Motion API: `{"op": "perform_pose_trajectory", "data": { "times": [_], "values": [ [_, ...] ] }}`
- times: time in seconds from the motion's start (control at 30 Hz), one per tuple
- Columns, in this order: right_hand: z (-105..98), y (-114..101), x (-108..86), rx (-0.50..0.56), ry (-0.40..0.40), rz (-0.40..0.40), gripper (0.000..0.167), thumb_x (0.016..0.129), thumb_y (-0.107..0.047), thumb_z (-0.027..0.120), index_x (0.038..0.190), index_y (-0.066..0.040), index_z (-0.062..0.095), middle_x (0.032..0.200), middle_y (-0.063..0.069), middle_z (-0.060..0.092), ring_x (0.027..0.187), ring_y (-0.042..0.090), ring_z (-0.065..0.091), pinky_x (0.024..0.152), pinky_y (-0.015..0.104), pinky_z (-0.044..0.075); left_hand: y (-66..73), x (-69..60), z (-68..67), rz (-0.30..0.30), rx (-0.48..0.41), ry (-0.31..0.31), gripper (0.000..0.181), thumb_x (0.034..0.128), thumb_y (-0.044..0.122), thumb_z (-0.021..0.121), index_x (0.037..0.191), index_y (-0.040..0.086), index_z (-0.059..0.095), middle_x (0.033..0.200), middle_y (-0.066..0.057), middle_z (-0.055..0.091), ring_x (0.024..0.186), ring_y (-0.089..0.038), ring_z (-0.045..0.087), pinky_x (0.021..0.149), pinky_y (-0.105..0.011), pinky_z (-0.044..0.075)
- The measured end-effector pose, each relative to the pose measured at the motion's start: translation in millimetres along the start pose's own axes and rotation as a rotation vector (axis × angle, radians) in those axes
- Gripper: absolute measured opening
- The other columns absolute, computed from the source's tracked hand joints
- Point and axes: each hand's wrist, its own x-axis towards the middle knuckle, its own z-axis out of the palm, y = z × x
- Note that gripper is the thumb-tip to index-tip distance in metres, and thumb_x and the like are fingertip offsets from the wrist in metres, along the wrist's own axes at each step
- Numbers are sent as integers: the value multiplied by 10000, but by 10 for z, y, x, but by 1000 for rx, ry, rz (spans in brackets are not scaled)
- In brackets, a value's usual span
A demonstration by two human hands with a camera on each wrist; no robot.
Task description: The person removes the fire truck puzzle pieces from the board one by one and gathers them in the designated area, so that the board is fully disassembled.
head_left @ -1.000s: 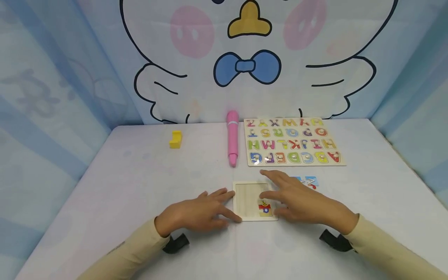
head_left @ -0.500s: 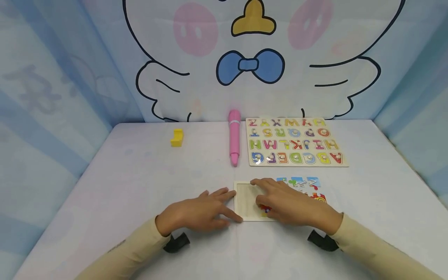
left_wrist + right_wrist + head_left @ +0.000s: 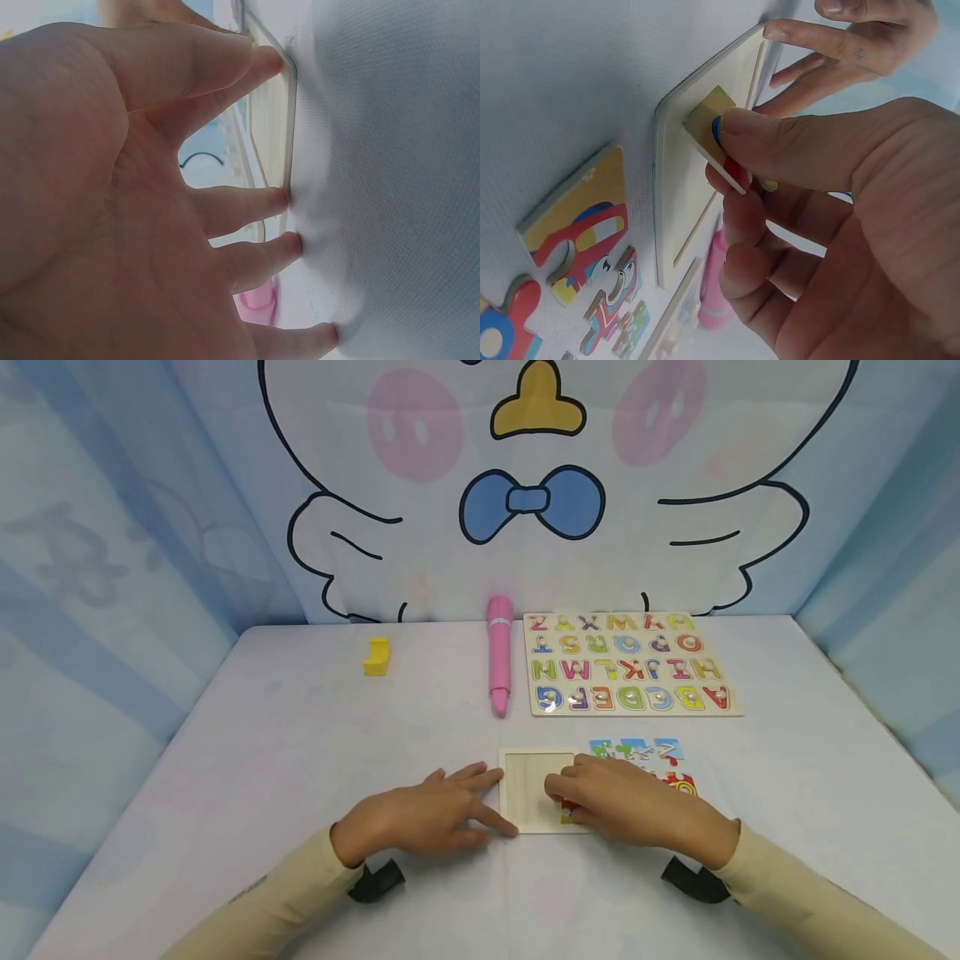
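Observation:
A small wooden puzzle tray (image 3: 528, 789) lies near the front of the table. My left hand (image 3: 423, 814) spreads its straight fingers along the left side of it, with fingertips touching the rim and tabletop. Over the tray's right part, my right hand (image 3: 630, 797) pinches a jigsaw piece (image 3: 705, 120) between thumb and fingers. The right wrist view shows this yellow, red and blue piece tilted against the tray floor; the thumb covers part of it. Several loose jigsaw pieces (image 3: 592, 232) with red and blue pictures lie right of the tray, partly hidden by the right hand in the head view.
Behind the tray lies an alphabet board (image 3: 633, 664) full of colored letters. A pink pen-shaped object (image 3: 499, 656) is beside it, and a small yellow block (image 3: 377, 657) sits further left. A printed cloth backdrop (image 3: 532, 568) rises at the table's back edge.
My right hand has moved left over the tray, and its fingers have curled in to pinch the piece that lay in the lower right corner. The left hand stays put.

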Motion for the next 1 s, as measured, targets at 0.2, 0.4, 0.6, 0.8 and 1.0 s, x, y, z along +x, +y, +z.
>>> {"op": "perform_pose_trajectory", "data": {
  "times": [0.2, 0.4, 0.6, 0.8, 1.0],
  "values": [
    [-38, -1, -25, 45, 4, 2, 271, 885, -74, 791, 889, -217, 560, 778, -153, 489, 758, 78, 449, 627, 231, 400, 5, -4, -1, 1, 0, -1, 335, 1023, 241, 632, 1304, 409, 704, 1668, -63, 281, 1560, -287, 157, 1150, -693, 228],
    [-95, 69, -105, 95, 46, -8, 282, 899, -36, 760, 872, -230, 558, 763, -164, 468, 751, 65, 441, 627, 227, 395, 2, -6, -1, 9, 9, 3, 334, 1023, 241, 634, 1308, 402, 703, 1665, -69, 289, 1558, -289, 162, 1149, -690, 235],
    [-180, 206, -286, 90, 28, 1, 264, 896, -83, 777, 850, -254, 582, 708, -209, 470, 721, 40, 416, 718, 289, 377, -5, -4, 5, 10, 16, 6, 334, 1019, 245, 640, 1308, 401, 704, 1665, -68, 290, 1557, -291, 168, 1149, -691, 233],
    [-232, 400, -584, 111, -40, 96, 287, 878, -128, 804, 851, -291, 569, 728, -206, 449, 736, 35, 426, 733, 308, 358, 2, -8, 8, 0, 11, 3, 334, 1016, 238, 645, 1302, 399, 708, 1665, -63, 290, 1558, -284, 165, 1156, -686, 224],
    [-236, 610, -915, 147, -96, 250, 259, 871, -119, 806, 950, -291, 629, 789, -164, 484, 739, 44, 439, 639, 239, 384, 4, -8, 14, 1, 14, 6, 330, 1019, 244, 643, 1304, 398, 707, 1666, -62, 288, 1559, -281, 163, 1155, -685, 227]
  ]
}}
